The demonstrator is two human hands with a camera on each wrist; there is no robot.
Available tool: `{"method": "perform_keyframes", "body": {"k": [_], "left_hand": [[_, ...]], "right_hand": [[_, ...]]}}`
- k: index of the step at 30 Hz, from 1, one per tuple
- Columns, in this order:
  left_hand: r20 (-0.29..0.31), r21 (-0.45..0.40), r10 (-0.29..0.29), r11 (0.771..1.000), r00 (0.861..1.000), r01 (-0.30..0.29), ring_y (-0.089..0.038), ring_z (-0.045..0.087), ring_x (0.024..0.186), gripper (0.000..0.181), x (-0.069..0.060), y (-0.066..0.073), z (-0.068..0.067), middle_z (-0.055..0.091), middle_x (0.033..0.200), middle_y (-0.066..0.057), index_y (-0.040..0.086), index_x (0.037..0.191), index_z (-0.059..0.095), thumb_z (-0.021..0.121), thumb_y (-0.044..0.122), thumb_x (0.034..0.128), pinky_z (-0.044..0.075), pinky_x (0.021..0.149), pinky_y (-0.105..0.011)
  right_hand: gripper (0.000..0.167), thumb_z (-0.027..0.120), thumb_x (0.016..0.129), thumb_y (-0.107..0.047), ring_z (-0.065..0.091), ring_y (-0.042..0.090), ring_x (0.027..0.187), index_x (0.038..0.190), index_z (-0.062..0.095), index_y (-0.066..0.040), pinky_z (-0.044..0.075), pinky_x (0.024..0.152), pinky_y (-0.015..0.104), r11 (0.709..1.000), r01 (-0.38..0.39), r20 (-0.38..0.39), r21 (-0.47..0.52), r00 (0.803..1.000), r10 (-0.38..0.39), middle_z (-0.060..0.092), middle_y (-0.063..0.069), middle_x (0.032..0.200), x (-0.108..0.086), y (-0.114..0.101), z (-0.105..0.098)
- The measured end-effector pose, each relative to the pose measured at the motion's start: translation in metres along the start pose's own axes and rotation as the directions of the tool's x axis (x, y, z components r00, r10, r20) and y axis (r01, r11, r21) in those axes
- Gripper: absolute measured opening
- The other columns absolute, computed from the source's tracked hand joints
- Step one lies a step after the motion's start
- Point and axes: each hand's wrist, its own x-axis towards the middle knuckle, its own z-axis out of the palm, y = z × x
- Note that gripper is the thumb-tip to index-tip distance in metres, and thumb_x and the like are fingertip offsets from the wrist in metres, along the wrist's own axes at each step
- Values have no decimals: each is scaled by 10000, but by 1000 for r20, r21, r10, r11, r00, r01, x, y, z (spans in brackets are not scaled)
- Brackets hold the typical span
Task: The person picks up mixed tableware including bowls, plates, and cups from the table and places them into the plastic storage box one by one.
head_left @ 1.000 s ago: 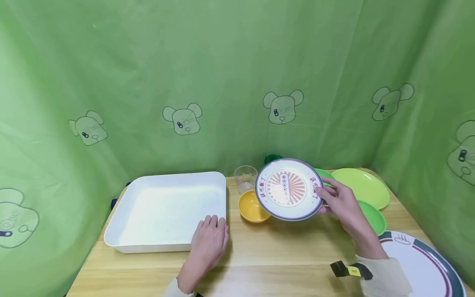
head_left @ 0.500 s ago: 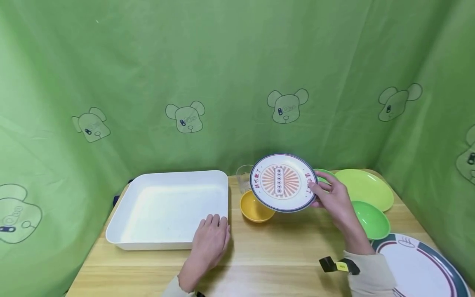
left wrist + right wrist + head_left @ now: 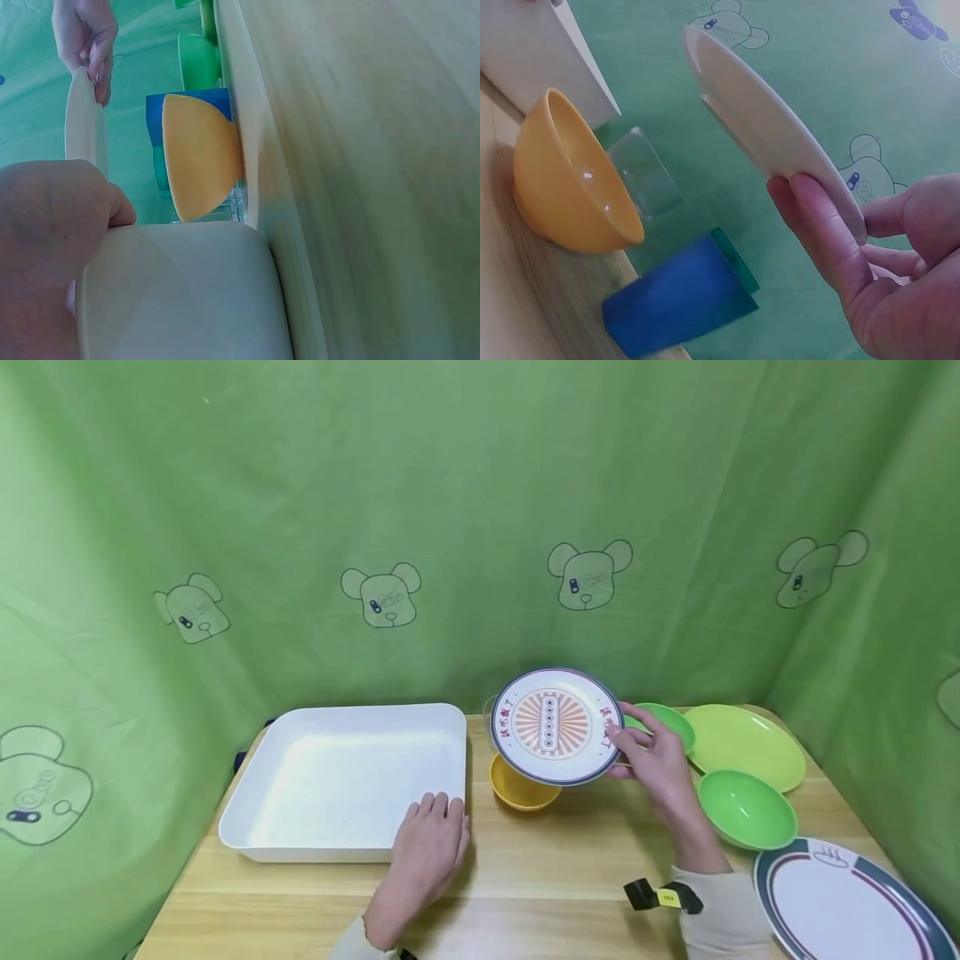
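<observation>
Plate held in right hand: smooth, ceramic-looking, low gloss. Tray gripped by left hand: smooth, plastic-looking, soft sheen shown inside. Left of right hand: orange bowl, glossy, highlights caught inside; blue cup, smooth, plastic-looking, matt. Right of right hand: green bowl, glossy. Beneath both hands: table, wood grain shown. Beyond both: curtain, creased cloth.

I count three plates: one patterned plate in my right hand, one lime plate at the back right corner of the table, one large banded plate along its right edge. There are two green pieces, a green bowl and a green dish, plus one orange bowl. I see three cups: one clear cup, one blue cup, one dark green cup, mostly hidden. One white tray sits toward the left edge.
</observation>
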Motion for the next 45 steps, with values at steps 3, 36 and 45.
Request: {"method": "perform_keyframes", "body": {"k": [3,36,45], "left_hand": [[3,5,1,1000,1000,-1,-211,489,796,242,0,0,0,511,819,-36,100,938,560,503,305,1055,441,647,-298],[3,-32,-5,999,1000,5,-209,496,790,269,1,0,-2,534,833,-43,99,962,585,502,335,1060,445,635,-291],[-26,-337,-58,941,998,46,-217,535,859,282,11,-21,-24,561,910,-31,108,1025,626,431,298,1099,527,732,-362]], "right_hand": [[606,624,1030,-122,715,122,672,1568,369,-11,642,648,324,1000,-18,3,9,1000,18,732,-16,943,0,1,4],[607,555,1037,-29,727,149,801,1595,317,-38,637,756,304,987,-110,105,120,990,97,668,173,1166,-3,5,37],[608,563,1037,-41,721,149,742,1594,317,-33,641,728,302,984,-122,115,126,988,107,670,214,1207,-3,6,40]]}}
